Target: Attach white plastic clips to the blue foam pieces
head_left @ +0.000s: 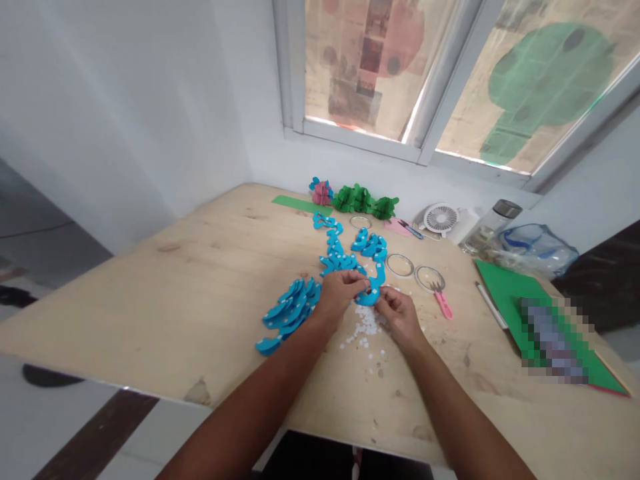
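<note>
A curved blue paper cutout (369, 297) dotted with small white squares is held up between my two hands. My left hand (341, 291) pinches its left side, fingers closed. At its lower right edge, the closed fingertips of my right hand (399, 315) touch the paper. Below the cutout lies a scatter of small white square pieces (367, 325). Beside my left forearm sits a pile of layered blue cutouts (293, 307) with white squares. More blue cutouts (341, 259) and a small blue group (370, 244) lie beyond my hands.
On the wooden table (200, 267) are several metal rings (401, 265) and pink-handled scissors (443, 303). Green paper shapes (361, 199), a small fan (441, 219) and a bottle (493, 227) stand by the wall. Green sheets (505, 293) and a white pen (491, 305) lie right.
</note>
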`<state>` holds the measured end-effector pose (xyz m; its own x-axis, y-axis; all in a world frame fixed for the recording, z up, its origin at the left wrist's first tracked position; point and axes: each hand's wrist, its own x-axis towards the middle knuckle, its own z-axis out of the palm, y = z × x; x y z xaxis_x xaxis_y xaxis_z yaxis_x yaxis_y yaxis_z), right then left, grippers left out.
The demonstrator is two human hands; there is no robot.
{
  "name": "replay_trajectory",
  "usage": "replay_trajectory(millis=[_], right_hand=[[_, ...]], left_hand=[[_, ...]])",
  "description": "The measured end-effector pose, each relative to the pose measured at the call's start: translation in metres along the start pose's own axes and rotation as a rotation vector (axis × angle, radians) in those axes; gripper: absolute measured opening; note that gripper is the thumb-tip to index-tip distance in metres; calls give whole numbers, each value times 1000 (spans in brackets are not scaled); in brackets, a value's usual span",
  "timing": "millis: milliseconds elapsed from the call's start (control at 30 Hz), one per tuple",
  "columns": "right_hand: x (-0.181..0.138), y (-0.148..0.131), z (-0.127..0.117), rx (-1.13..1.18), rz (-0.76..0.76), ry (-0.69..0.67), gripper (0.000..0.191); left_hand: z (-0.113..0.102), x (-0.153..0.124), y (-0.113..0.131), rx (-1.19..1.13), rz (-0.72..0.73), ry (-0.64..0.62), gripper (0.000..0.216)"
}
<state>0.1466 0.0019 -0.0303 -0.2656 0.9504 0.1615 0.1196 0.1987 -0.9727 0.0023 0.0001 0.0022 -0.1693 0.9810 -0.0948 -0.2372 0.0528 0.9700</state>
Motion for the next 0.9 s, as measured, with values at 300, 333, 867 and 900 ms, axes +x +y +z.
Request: replay_trajectory(millis=[300,333,867,900], right_hand=[[0,-1,0,-25,-11,18,27],[0,-2,0,-27,-8,16,28],[0,1,2,16,-24,9,23],[0,2,2,24,-25,8,21]], left_hand=[[5,-2,-1,-30,24,61,5],[5,-2,-1,-31,21,64,5],[1,-3,-4,-139,-64,-7,24],[1,-4,-4,-145,-72,-8,25]])
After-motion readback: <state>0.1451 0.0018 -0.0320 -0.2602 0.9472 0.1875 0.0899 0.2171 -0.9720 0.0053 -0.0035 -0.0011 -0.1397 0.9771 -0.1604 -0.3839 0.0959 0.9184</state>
